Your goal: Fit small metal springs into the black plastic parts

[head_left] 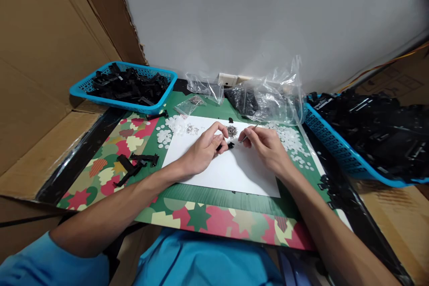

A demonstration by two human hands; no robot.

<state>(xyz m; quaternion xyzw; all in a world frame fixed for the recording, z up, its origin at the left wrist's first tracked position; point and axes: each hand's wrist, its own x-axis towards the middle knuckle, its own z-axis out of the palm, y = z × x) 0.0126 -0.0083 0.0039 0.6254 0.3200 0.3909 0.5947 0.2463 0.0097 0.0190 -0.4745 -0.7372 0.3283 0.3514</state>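
Observation:
My left hand (209, 147) is closed around a small black plastic part (230, 145), whose end sticks out past the fingertips; the rest is hidden by the fingers. In my right hand (264, 145) is a pair of thin metal tweezers (244, 139), pinched between thumb and fingers, its tip pointing down and left toward the black part without touching it. Both hands are over a white sheet of paper (217, 178). Just beyond them on the sheet lies a pile of tiny metal pieces (232, 131). A looser group of small metal pieces (192, 129) lies farther left.
White discs (163, 137) are scattered left of the paper, and more white discs (291, 140) to its right. Blue baskets of black parts (157, 106) (355, 161) flank the mat. Plastic bags (275, 103) lie at the back. Loose black parts (132, 167) rest on the left.

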